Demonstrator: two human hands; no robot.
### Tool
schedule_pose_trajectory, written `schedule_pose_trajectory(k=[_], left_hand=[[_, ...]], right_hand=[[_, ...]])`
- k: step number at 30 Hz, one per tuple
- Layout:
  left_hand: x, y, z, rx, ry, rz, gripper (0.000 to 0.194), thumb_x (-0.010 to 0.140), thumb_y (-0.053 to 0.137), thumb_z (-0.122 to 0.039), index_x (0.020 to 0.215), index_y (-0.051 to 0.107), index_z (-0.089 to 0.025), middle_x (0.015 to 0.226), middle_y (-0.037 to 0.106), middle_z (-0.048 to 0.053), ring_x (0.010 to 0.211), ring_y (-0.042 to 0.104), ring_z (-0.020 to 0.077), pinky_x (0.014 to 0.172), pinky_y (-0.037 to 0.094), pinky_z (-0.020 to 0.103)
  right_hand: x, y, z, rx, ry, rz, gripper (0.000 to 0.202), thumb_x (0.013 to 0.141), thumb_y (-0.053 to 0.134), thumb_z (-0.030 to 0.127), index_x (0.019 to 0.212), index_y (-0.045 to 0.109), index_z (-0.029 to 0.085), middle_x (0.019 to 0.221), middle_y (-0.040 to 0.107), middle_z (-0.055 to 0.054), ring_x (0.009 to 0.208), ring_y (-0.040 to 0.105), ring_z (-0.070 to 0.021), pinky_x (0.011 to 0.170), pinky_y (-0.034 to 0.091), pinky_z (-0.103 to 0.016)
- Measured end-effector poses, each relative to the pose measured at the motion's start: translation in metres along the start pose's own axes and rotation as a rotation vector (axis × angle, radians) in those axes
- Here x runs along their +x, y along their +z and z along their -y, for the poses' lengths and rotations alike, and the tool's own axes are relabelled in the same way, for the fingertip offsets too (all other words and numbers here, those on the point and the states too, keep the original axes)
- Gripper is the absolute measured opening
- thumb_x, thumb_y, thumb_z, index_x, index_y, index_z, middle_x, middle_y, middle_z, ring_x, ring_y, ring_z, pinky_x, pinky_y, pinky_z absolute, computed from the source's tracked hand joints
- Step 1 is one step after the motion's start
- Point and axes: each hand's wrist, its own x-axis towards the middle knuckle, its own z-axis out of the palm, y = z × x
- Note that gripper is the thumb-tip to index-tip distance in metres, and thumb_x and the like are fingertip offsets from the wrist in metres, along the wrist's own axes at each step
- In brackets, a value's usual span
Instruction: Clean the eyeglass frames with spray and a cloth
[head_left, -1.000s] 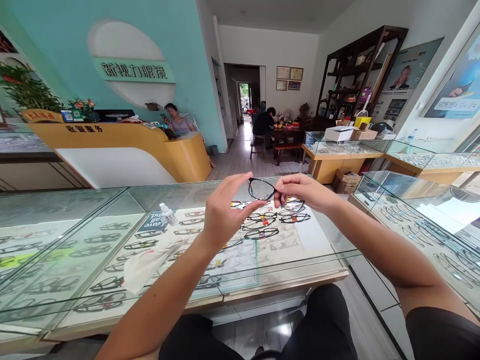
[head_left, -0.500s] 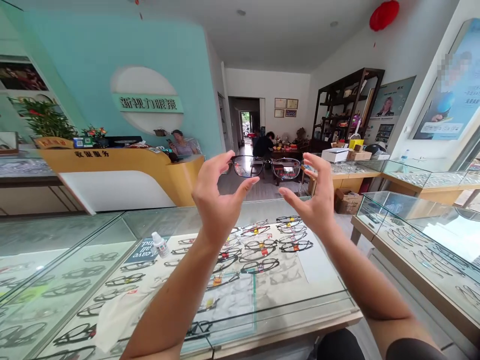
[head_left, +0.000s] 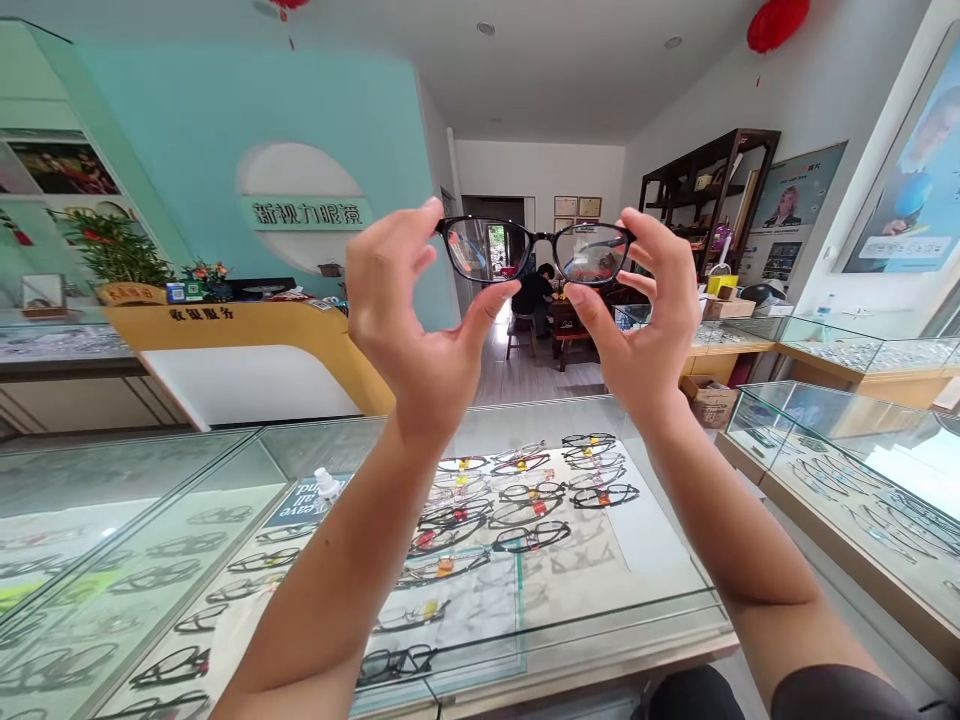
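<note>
A pair of black-framed eyeglasses [head_left: 541, 238] is held up at head height, lenses facing me, above the glass display counter [head_left: 592, 618]. My left hand [head_left: 420, 300] grips its left end, fingertips at the upper corner and thumb near the lower rim. At the opposite end my right hand [head_left: 649, 300] holds the frame the same way, its index finger by the upper right corner and thumb beneath the lens. Both lenses are see-through. Below my forearms, several eyeglass frames [head_left: 532, 537] with small coloured tags lie in rows on the counter.
A small white bottle [head_left: 327, 485] stands on the counter beside a dark printed card [head_left: 294, 503]. Another glass case [head_left: 847, 480] is on the right. Further back are a yellow-and-white cashier desk [head_left: 247, 350] and a person in dark clothes [head_left: 532, 295] seated at a table.
Both hands have raised the eyeglasses and brought them nearer, so they look larger and higher. The view has shifted slightly left.
</note>
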Motion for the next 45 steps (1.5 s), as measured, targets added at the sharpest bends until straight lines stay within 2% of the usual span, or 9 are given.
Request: schedule_pose_trajectory(k=[5, 12, 17, 21, 25, 29, 33, 37, 45], left_hand=[[0.004, -0.005, -0.008, 0.023, 0.001, -0.023, 0.083, 0.081, 0.074, -0.085, 0.147, 0.061, -0.036, 0.148, 0.066, 0.01, 0.149, 0.055, 0.0352, 0.115, 0.058, 0.055], [0.005, -0.004, -0.012, 0.009, -0.038, 0.018, 0.088, 0.08, 0.074, -0.086, 0.143, 0.058, -0.027, 0.148, 0.062, 0.014, 0.156, 0.045, 0.0366, 0.12, 0.052, 0.053], [0.002, -0.004, -0.013, 0.01, -0.029, 0.019, 0.086, 0.08, 0.076, -0.084, 0.142, 0.059, -0.027, 0.147, 0.063, 0.015, 0.157, 0.044, 0.0374, 0.122, 0.051, 0.054], [0.0, -0.004, -0.013, 0.015, -0.019, 0.018, 0.085, 0.08, 0.076, -0.083, 0.143, 0.059, -0.029, 0.148, 0.064, 0.013, 0.157, 0.046, 0.0368, 0.12, 0.053, 0.054], [-0.005, -0.005, -0.011, 0.045, -0.054, 0.0, 0.079, 0.084, 0.074, -0.083, 0.142, 0.061, -0.031, 0.143, 0.068, 0.01, 0.149, 0.055, 0.0353, 0.112, 0.056, 0.053], [-0.013, -0.005, -0.005, 0.068, -0.066, -0.014, 0.065, 0.092, 0.072, -0.077, 0.139, 0.065, -0.033, 0.135, 0.071, 0.008, 0.131, 0.068, 0.031, 0.093, 0.059, 0.049], [-0.021, -0.005, -0.003, 0.143, -0.087, -0.019, 0.061, 0.094, 0.07, -0.076, 0.139, 0.065, -0.034, 0.132, 0.072, 0.009, 0.12, 0.072, 0.0283, 0.084, 0.059, 0.044], [-0.026, -0.004, -0.004, 0.147, -0.115, -0.012, 0.062, 0.093, 0.075, -0.071, 0.14, 0.065, -0.033, 0.132, 0.069, 0.009, 0.119, 0.071, 0.0281, 0.086, 0.057, 0.041], [-0.03, 0.001, -0.018, 0.215, -0.097, -0.008, 0.068, 0.087, 0.078, -0.075, 0.136, 0.065, -0.03, 0.13, 0.068, 0.01, 0.12, 0.066, 0.0315, 0.102, 0.056, 0.049]], right_hand=[[0.001, 0.0, 0.0, -0.059, -0.072, -0.015, 0.057, 0.103, 0.067, 0.051, 0.156, 0.049, 0.039, 0.158, 0.06, -0.01, 0.139, 0.065, -0.0338, 0.099, 0.069, -0.053], [0.001, -0.006, -0.003, 0.018, -0.003, 0.067, 0.06, 0.104, 0.066, 0.054, 0.16, 0.047, 0.043, 0.158, 0.06, -0.009, 0.135, 0.069, -0.0325, 0.091, 0.072, -0.049], [-0.001, -0.007, -0.01, 0.046, 0.02, 0.105, 0.063, 0.104, 0.065, 0.059, 0.162, 0.045, 0.045, 0.158, 0.061, -0.007, 0.136, 0.069, -0.0327, 0.09, 0.072, -0.05], [-0.002, -0.007, -0.006, 0.028, 0.023, 0.109, 0.061, 0.105, 0.064, 0.059, 0.161, 0.047, 0.044, 0.152, 0.063, -0.008, 0.132, 0.07, -0.0315, 0.089, 0.071, -0.05], [-0.003, -0.005, 0.002, -0.034, 0.02, 0.075, 0.057, 0.105, 0.064, 0.06, 0.157, 0.05, 0.042, 0.145, 0.065, -0.01, 0.123, 0.069, -0.0305, 0.088, 0.069, -0.051], [-0.006, -0.002, 0.007, -0.086, 0.025, 0.052, 0.055, 0.103, 0.065, 0.064, 0.151, 0.055, 0.039, 0.137, 0.066, -0.011, 0.12, 0.067, -0.0321, 0.09, 0.066, -0.054], [-0.01, 0.0, 0.005, -0.037, 0.04, 0.069, 0.055, 0.102, 0.064, 0.068, 0.148, 0.057, 0.039, 0.132, 0.065, -0.009, 0.119, 0.067, -0.0327, 0.093, 0.063, -0.059], [-0.013, -0.001, 0.003, -0.027, 0.059, 0.082, 0.055, 0.101, 0.066, 0.068, 0.146, 0.058, 0.038, 0.131, 0.065, -0.009, 0.117, 0.066, -0.0317, 0.095, 0.062, -0.058], [-0.031, -0.002, -0.022, 0.081, 0.15, 0.158, 0.054, 0.102, 0.063, 0.065, 0.148, 0.055, 0.037, 0.13, 0.066, -0.006, 0.114, 0.068, -0.0266, 0.091, 0.062, -0.047]])
